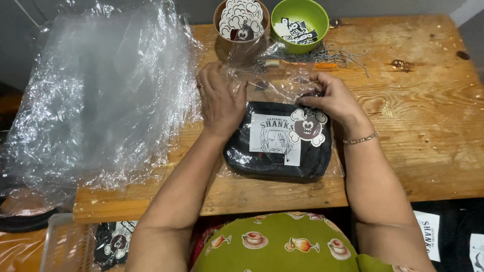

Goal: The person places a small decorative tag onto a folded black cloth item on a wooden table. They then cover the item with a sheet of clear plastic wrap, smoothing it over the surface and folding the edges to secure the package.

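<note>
A folded black garment (275, 161) with a white printed panel lies inside a clear plastic bag (282, 85) on the wooden table (428, 116). A skull-shaped sticker tag (308, 127) rests on it under the plastic. My left hand (219, 98) presses flat on the bag's upper left corner. My right hand (333, 100) pinches the bag's open flap at the upper right, just above the sticker.
A large pile of clear plastic bags (101, 95) covers the table's left side. At the back stand a brown bowl of skull stickers (241, 21) and a green bowl of dark tags (299, 24), with ball chains (338, 54) beside them. More packed garments (113, 244) lie below the table edge.
</note>
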